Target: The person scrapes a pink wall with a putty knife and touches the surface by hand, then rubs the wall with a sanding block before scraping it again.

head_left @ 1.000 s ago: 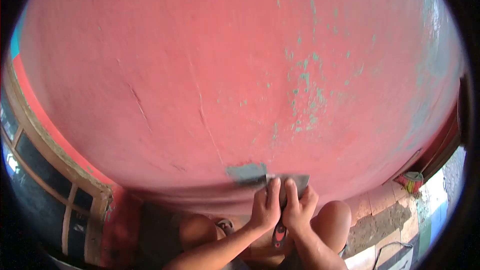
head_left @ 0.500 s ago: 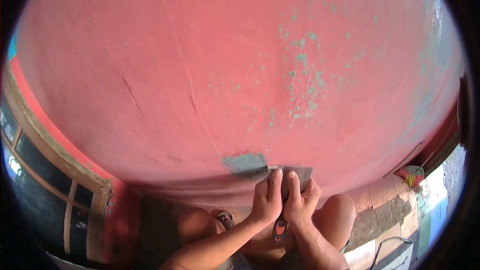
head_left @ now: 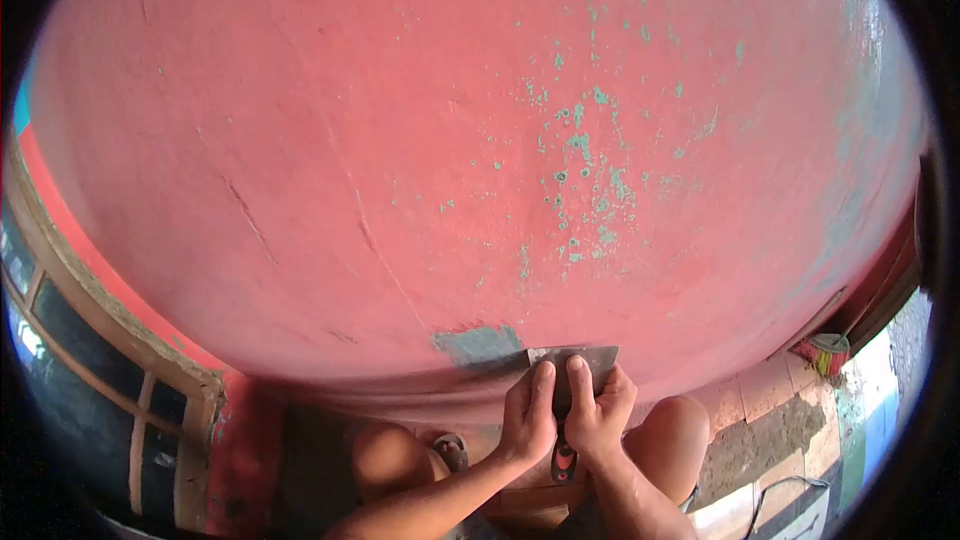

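The pink wall point(head_left: 440, 140) is flecked with green; a window point(head_left: 85, 330), cut off, is seen at left, a broom point(head_left: 828, 356) at right. Beside a grey patch point(head_left: 478, 345), a scraper point(head_left: 599, 362) is pinched in the grip of left hand point(head_left: 527, 422) and right hand point(head_left: 600, 420), its handle point(head_left: 564, 465) partly hidden.

We observe soft, even light on the wall point(head_left: 440, 150), shadow along its lower left, and barrel distortion toward black corners.

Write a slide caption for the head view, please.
Left grip and right grip hold a wide-bladed scraper at a pink wall, beside a grey patch.
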Action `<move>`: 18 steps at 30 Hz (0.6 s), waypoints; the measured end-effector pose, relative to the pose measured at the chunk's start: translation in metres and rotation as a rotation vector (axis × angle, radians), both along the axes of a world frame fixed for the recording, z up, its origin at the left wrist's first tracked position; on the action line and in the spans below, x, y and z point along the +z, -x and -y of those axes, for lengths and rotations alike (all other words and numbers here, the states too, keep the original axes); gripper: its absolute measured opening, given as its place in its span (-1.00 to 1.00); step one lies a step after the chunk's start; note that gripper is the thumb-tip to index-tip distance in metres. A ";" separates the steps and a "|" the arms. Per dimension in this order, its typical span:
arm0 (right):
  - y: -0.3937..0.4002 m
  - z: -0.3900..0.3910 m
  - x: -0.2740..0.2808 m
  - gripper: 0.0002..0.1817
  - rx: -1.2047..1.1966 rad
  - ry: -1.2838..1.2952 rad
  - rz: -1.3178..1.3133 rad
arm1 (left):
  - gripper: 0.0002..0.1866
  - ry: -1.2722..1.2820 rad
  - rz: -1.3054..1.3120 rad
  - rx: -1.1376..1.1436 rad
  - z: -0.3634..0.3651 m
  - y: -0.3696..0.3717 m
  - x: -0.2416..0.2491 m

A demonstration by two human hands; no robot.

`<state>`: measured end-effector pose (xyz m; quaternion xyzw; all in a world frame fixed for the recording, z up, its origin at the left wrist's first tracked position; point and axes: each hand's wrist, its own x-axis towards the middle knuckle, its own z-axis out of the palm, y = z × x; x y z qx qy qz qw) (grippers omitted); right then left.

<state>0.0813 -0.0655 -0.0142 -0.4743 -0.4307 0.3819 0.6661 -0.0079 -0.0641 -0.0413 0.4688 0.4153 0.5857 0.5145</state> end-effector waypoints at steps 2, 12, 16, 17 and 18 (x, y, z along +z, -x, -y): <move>0.001 0.000 -0.004 -0.80 -0.012 0.008 0.003 | -0.59 -0.009 -0.010 0.007 0.002 0.000 -0.006; 0.008 -0.002 -0.019 -0.80 -0.010 0.064 -0.043 | -0.63 -0.015 -0.119 0.086 0.004 -0.001 -0.010; 0.010 -0.005 -0.015 -0.78 -0.026 0.018 -0.020 | -0.59 -0.086 -0.268 0.131 0.001 0.000 -0.003; 0.007 -0.007 -0.013 -0.78 -0.030 -0.002 0.006 | -0.59 -0.114 -0.279 0.128 -0.002 0.000 0.000; 0.005 -0.008 -0.005 -0.77 -0.022 -0.008 -0.003 | -0.59 -0.126 -0.293 0.125 -0.003 0.002 0.012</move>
